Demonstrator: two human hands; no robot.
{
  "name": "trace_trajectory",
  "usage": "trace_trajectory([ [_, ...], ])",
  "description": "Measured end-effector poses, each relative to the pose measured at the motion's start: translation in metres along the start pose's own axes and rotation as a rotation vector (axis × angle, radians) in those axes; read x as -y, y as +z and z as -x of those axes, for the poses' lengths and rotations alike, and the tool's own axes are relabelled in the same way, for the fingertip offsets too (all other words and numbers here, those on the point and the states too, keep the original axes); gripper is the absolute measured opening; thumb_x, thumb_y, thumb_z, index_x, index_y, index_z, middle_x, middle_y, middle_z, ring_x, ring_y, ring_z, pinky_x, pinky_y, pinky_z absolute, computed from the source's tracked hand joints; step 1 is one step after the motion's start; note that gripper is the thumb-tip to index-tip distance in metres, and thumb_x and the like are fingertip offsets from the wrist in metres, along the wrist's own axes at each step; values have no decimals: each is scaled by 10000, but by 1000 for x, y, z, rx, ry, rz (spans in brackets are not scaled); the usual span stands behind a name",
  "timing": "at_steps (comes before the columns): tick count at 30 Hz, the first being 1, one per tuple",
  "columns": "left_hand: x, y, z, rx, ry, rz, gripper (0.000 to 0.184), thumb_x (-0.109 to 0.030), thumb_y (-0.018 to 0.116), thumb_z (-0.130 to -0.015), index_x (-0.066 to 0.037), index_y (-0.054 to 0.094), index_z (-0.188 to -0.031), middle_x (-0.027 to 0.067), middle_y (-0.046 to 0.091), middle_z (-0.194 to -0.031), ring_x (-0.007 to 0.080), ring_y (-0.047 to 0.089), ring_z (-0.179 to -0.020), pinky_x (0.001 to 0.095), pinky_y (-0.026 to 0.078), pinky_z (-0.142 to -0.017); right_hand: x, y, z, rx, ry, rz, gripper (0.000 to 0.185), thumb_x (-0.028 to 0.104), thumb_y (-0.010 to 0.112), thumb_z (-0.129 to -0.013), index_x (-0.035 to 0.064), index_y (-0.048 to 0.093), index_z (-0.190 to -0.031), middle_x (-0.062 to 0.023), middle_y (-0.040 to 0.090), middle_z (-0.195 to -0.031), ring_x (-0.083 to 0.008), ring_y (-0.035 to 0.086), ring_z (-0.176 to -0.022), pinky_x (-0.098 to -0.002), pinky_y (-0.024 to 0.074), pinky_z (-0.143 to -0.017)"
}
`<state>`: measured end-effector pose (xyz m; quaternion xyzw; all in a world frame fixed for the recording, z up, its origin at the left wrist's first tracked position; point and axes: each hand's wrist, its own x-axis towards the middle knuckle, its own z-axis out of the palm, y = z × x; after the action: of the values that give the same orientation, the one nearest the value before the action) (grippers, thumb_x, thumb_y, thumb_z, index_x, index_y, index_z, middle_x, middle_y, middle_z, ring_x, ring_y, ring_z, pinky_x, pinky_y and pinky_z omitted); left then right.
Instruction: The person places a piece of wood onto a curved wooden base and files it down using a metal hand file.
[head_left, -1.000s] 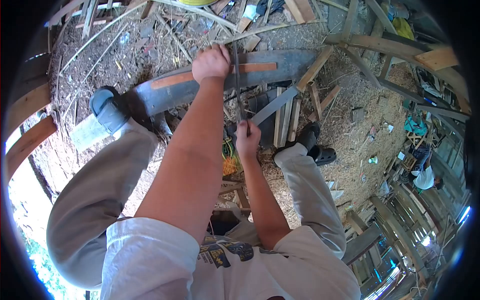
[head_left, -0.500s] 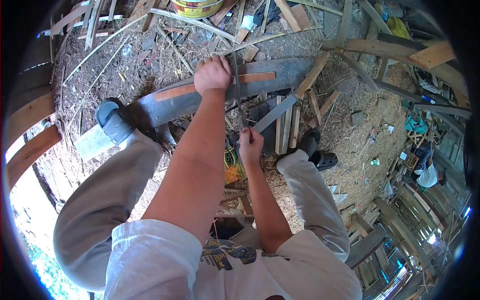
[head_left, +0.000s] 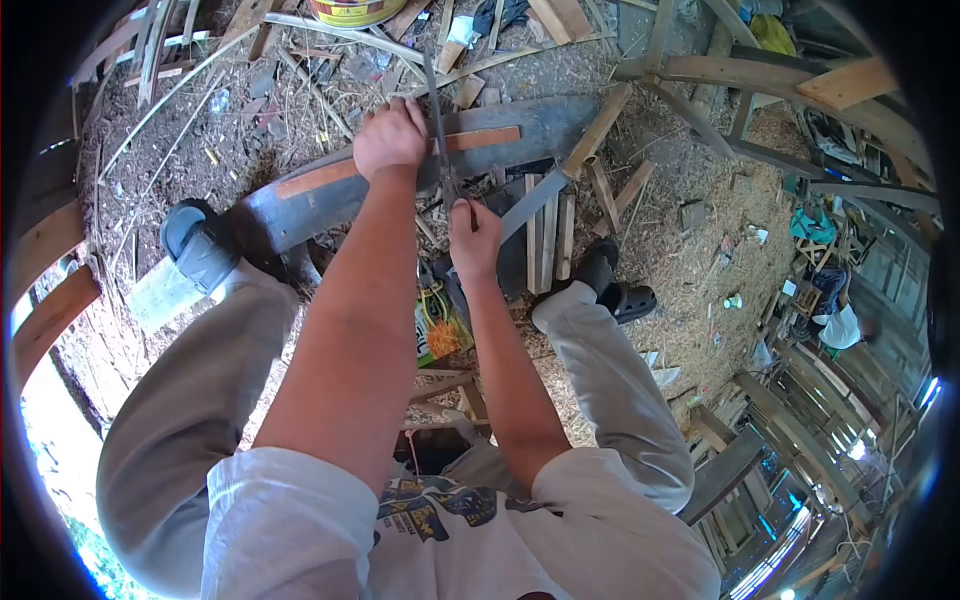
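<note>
My right hand (head_left: pixel 473 240) is closed around the handle end of a handsaw (head_left: pixel 440 135). Its long, thin metal blade points away from me and shows nearly edge-on. The blade crosses a reddish-brown wooden strip (head_left: pixel 480 137), which lies along a wide grey plank (head_left: pixel 350 205). Just left of the blade, my left hand (head_left: pixel 390 140) bears down on the strip with its fingers curled over it. The fingertips are hidden from above. My left foot in a dark clog (head_left: pixel 205 245) rests at the plank's left end.
Short wooden pieces (head_left: pixel 545 235) and a grey slat (head_left: pixel 532 212) lie right of my right hand. A colourful bag (head_left: pixel 440 325) is below it. A yellow-red bucket (head_left: pixel 355 10) stands at the far edge. Scrap sticks and shavings cover the ground. Another person (head_left: pixel 838 325) sits far right.
The view has shifted, so the whole scene sits farther left and slightly higher. Both hands keep their hold, with the blade still across the strip.
</note>
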<state>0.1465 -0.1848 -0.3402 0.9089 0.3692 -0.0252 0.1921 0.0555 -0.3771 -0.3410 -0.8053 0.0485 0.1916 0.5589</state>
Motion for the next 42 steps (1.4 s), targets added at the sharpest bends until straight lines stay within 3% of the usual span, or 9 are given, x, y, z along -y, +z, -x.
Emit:
trace_trajectory([
  [3, 1, 3, -3, -37, 18, -3, 439, -397, 434, -1072, -94, 740, -991, 154, 769, -1010, 348, 730, -972, 477, 586, -861, -2, -1, 12, 13, 74, -114, 306, 179, 623, -1016, -42, 598, -804, -63, 493, -579, -98, 431, -563, -371, 335, -519],
  [6, 1, 4, -2, -100, 37, -2, 427, -391, 444, -1069, -91, 736, -985, 153, 767, -1007, 346, 729, -967, 472, 582, -873, 2, -10, 44, -43, -49, 119, 337, 200, 608, -1033, -42, 584, -801, -62, 484, -563, -104, 397, -550, -376, 325, -518],
  [8, 2, 7, -4, -94, 33, 2, 426, -391, 445, -1069, -90, 736, -986, 154, 766, -1012, 345, 728, -975, 472, 581, -873, 6, -7, 45, -68, 41, -85, 352, 205, 608, -1033, -43, 572, -786, -64, 470, -552, -110, 379, -535, -380, 321, -516],
  [15, 2, 3, -3, -44, 22, 12, 419, -392, 450, -1070, -92, 735, -1001, 154, 767, -1013, 351, 726, -1001, 479, 586, -857, 13, -6, 25, -65, -135, 139, 330, 202, 628, -1017, -45, 606, -799, -74, 486, -571, -128, 425, -544, -387, 356, -528],
  [24, 2, 1, -1, -26, 26, 2, 428, -402, 434, -1073, -105, 736, -1011, 149, 771, -1002, 350, 724, -998, 490, 588, -845, 16, -4, 1, 19, -1, 32, 305, 214, 620, -1026, -35, 636, -850, -120, 526, -600, -146, 468, -554, -384, 378, -543],
  [27, 2, 5, -4, -42, 23, -23, 432, -401, 425, -1077, -103, 733, -1013, 153, 767, -1034, 351, 721, -1013, 485, 590, -850, 7, -10, 35, -51, -125, 57, 322, 220, 626, -1025, -42, 621, -838, -119, 507, -596, -140, 448, -560, -390, 370, -546],
  [29, 2, 8, -5, -66, 22, -19, 436, -401, 419, -1081, -103, 729, -1013, 159, 763, -1058, 350, 719, -1024, 481, 591, -851, -17, -19, 55, -16, 84, -97, 336, 226, 631, -1024, -52, 617, -836, -89, 484, -592, -127, 430, -563, -376, 358, -546],
  [35, 0, -2, -1, -4, -1, 16, 438, -390, 418, -1080, -104, 745, -1028, 184, 771, -999, 369, 727, -1008, 505, 580, -894, 21, -3, -3, 37, 77, -81, 322, 200, 622, -1027, -57, 615, -834, -13, 475, -602, -94, 413, -580, -347, 340, -541],
  [42, 0, 4, -7, -50, 26, -8, 457, -391, 390, -1092, -104, 744, -1060, 174, 771, -1039, 382, 723, -1021, 498, 581, -901, 10, -21, 47, -11, -19, 103, 376, 210, 584, -1062, -28, 554, -773, 21, 461, -627, -72, 415, -592, -327, 337, -543],
])
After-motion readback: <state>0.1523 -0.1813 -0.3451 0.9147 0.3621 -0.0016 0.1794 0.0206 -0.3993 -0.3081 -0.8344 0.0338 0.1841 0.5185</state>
